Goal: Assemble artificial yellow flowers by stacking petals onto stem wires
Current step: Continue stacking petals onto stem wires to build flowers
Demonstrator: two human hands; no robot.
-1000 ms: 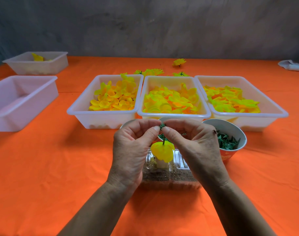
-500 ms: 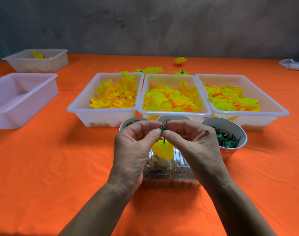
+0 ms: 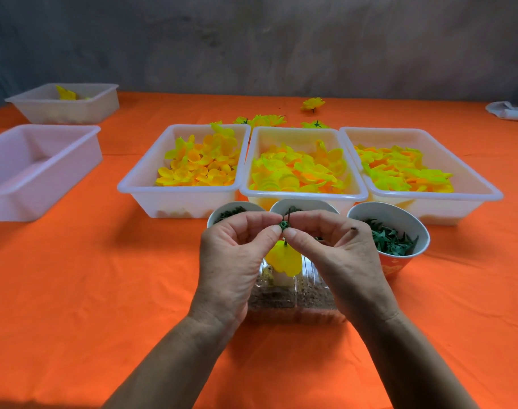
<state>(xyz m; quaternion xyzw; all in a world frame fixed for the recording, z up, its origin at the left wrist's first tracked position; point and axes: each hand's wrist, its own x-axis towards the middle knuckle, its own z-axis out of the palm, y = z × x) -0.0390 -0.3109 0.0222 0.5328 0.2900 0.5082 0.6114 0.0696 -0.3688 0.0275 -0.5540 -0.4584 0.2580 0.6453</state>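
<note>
A grey wall stands behind our desk (image 3: 74, 290), which is covered in orange cloth. In front of us, both hands meet over a clear box (image 3: 293, 299) of brown bits. Our left hand (image 3: 231, 261) and right hand (image 3: 337, 255) each pinch a small green calyx (image 3: 283, 225) between thumb and forefinger, so both grips are pressed onto it. It sits on a thin green stem (image 3: 289, 215) that sticks up between the fingertips. Just below the fingers a yellow petal (image 3: 284, 259) hangs on the same stem.

Behind the hands stand three bowls: the left bowl (image 3: 222, 208) and middle bowl (image 3: 307, 203) are partly hidden, and the right bowl (image 3: 399, 222) holds green leaf pieces. Beyond them three white trays lie side by side, the left tray (image 3: 169, 199), middle tray (image 3: 302, 196) and right tray (image 3: 470, 190), all filled with yellow and orange petals. A few finished flowers (image 3: 263, 120) lie behind the trays. Far left we see two more trays, the nearer one (image 3: 30, 199) and the farther one (image 3: 83, 109) with a yellow piece inside. A white cloth (image 3: 508, 111) lies at the far right.
</note>
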